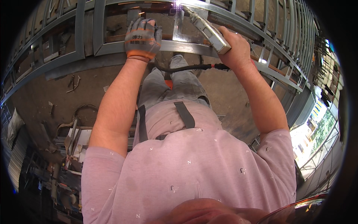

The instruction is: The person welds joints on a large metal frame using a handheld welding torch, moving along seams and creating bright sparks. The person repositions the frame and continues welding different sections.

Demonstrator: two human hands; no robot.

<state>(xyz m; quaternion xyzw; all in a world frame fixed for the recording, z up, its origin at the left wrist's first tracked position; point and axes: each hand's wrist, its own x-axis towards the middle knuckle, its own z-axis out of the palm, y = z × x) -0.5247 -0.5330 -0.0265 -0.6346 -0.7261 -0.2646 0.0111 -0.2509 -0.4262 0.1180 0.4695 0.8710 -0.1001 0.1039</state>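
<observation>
My right hand (235, 47), bare, is closed round the rear of a boxy silver welding gun (209, 33). Its thin nozzle points away from me, and a bright purple-white weld spot (176, 5) glows at the tip, on the far bar of a grey metal frame (179, 46). A black cable (182, 68) with red bands runs from near my right hand to the left. My left hand (143, 40), in a grey and orange work glove, lies over the frame's near bar with its fingers curled down. The fingertips are partly hidden.
Rows of metal bars (311, 41) stand at the far right. Brown floor (56, 87) shows below the frame, with scrap pieces (74, 84) on it. Assorted materials (76, 143) are heaped at the lower left. A bright opening (317, 127) lies on the right.
</observation>
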